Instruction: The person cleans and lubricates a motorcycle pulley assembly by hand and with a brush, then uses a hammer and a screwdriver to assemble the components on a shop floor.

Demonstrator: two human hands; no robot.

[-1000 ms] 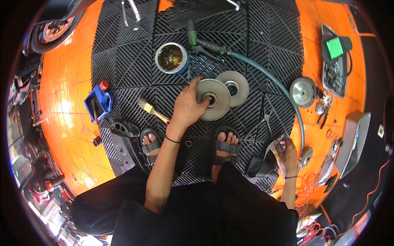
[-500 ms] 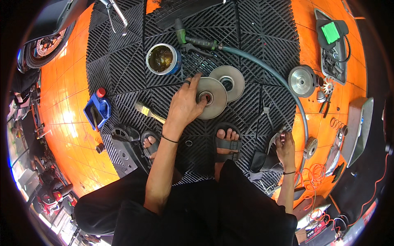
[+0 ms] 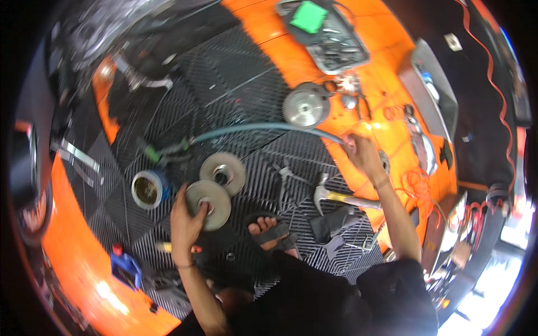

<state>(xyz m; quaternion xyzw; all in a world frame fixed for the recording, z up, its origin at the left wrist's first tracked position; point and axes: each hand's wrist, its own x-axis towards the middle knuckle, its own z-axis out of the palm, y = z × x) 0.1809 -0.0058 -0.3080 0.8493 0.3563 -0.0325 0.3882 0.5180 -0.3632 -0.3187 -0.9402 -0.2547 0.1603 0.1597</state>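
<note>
My left hand (image 3: 188, 224) grips a round grey metal disc (image 3: 217, 211), its thumb at the centre hole and its fingers along the left rim. Behind it, a second metal disc (image 3: 232, 166) with a hub lies on the black ribbed mat, partly overlapped by the first. My right hand (image 3: 361, 154) is over the grey-green hose (image 3: 263, 128) at the mat's right side. Blur smears its fingers, and whether it touches the hose cannot be told. Below that hand lies a claw hammer (image 3: 342, 197) with a yellow and grey handle.
Left of the discs stands a blue-sided can (image 3: 161, 187) holding amber grease. A spray gun (image 3: 165, 151) ends the hose. A toothed metal wheel (image 3: 306, 107), a parts tray (image 3: 342, 56) and a coiled orange hose (image 3: 417, 187) are at the right. A blue jug (image 3: 125, 270) stands lower left.
The view has turned to the right, shifting the scene leftward. My right hand has left the hammer and moved forward to the hose. My left hand stays on the same metal disc.
</note>
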